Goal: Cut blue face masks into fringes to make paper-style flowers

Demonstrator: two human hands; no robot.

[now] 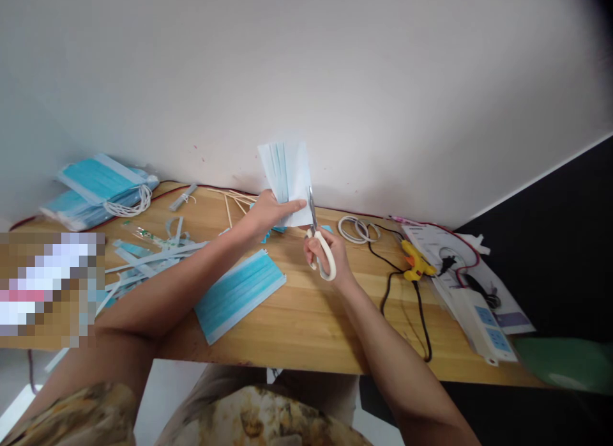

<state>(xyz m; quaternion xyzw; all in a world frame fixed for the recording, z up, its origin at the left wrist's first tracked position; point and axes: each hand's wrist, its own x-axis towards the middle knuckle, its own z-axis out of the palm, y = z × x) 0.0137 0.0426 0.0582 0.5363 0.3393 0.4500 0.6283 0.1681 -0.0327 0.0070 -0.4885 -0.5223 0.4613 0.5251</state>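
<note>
My left hand (272, 214) pinches the lower edge of a pale blue face mask piece (286, 177) and holds it upright above the wooden table (306, 318). My right hand (329, 253) grips white-handled scissors (320, 238); their blades point up and meet the mask's right lower edge. A whole blue face mask (239, 292) lies flat on the table below my left forearm.
A stack of blue masks (98, 190) sits at the far left by the wall, with cut strips (153, 254) and thin wooden sticks (234, 203) nearby. To the right lie white elastic loops (357, 229), a yellow glue gun (416, 261) with black cord, and a power strip (481, 321).
</note>
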